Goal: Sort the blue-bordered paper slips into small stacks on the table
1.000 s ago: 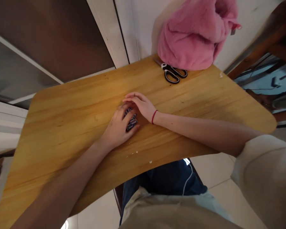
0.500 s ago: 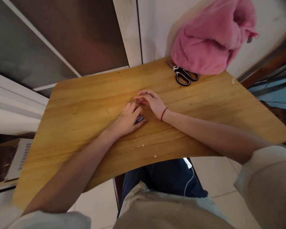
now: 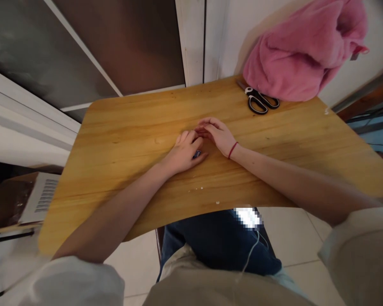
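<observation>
My left hand (image 3: 185, 154) rests on the wooden table (image 3: 137, 140), its fingers curled over a small dark blue object with pale markings (image 3: 197, 154). Only a sliver of that object shows between thumb and index finger, so its kind is hidden. Beside it, my right hand (image 3: 217, 135) lies on its edge with the fingers stretched and slightly bent; it appears to hold nothing. Its fingertips are at the left hand's fingers, and whether they touch I cannot tell. A red cord bracelet (image 3: 232, 150) circles the right wrist.
Black-handled scissors (image 3: 258, 102) lie at the back right, against a pink plush bundle (image 3: 301, 55). Small white scraps (image 3: 217, 202) dot the near edge. A cardboard box (image 3: 40, 197) stands left of the table. A blurred bright thing (image 3: 249, 217) with a white cable is on my lap.
The camera view has turned left, so table and hands appear further right. Less of the dark blue object shows under my left hand. Both hands keep nearly the same pose.
</observation>
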The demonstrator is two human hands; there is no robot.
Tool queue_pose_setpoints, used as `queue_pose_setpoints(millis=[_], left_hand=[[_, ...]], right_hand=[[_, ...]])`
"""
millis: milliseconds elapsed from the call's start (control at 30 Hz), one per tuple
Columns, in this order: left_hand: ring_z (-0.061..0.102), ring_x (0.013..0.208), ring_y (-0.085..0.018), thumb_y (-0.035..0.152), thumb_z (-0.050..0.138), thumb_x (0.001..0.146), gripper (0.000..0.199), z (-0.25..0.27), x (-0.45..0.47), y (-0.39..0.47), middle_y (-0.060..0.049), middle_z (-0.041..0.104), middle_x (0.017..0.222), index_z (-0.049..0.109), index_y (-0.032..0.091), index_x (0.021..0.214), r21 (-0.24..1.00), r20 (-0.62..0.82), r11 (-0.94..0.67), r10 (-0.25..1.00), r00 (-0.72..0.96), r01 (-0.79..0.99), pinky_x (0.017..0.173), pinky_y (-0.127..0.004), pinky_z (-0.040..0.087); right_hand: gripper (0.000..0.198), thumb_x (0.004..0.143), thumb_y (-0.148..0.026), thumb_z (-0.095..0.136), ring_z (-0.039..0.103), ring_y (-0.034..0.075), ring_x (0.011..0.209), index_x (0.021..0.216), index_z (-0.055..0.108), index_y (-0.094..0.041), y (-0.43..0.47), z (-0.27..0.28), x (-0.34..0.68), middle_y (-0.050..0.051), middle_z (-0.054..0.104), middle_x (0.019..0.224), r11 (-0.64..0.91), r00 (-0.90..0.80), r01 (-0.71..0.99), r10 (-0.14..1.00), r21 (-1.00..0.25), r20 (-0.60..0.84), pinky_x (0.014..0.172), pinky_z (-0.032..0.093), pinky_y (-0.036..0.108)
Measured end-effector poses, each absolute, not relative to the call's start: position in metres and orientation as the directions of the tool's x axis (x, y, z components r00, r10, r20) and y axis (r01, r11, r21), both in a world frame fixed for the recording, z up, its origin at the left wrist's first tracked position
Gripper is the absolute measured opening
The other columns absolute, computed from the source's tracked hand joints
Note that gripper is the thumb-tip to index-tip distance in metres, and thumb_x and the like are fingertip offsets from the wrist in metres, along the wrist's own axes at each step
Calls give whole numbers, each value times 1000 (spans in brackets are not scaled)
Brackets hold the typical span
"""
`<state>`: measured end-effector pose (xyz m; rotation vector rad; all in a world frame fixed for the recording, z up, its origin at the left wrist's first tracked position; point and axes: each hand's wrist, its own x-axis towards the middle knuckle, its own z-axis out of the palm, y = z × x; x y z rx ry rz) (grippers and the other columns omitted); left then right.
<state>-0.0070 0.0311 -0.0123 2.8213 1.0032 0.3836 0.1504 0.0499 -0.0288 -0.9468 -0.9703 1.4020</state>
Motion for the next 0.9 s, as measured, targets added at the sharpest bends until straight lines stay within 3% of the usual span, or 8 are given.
queue_pose_setpoints(millis=[300, 633, 900], left_hand=[[46, 99, -25, 38, 49, 91, 23, -11, -7, 33, -10, 53, 100, 53, 16, 89, 219, 200, -798, 600, 775, 562, 92, -41, 40], [47, 99, -24, 38, 50, 90, 22, -10, -7, 32, -11, 53, 105, 52, 16, 91, 253, 190, -782, 617, 764, 569, 90, -40, 42], [49, 90, -22, 34, 49, 90, 17, -8, -8, 33, -6, 55, 90, 51, 18, 86, 254, 177, -800, 591, 787, 544, 84, -37, 42]], right_hand=[[3, 84, -24, 58, 65, 12, 81, 83, 59, -22, 49, -32, 153, -1, 66, 78, 18, -61, -271, 998, -962, 35, 85, 52, 31], [12, 83, -13, 52, 63, 12, 80, 85, 60, -22, 47, -30, 153, -2, 64, 77, 39, -65, -194, 997, -980, 52, 82, 53, 29], [17, 82, -10, 49, 63, 12, 80, 86, 59, -23, 46, -29, 152, -3, 64, 75, 70, -99, -137, 992, -988, 84, 84, 51, 29]])
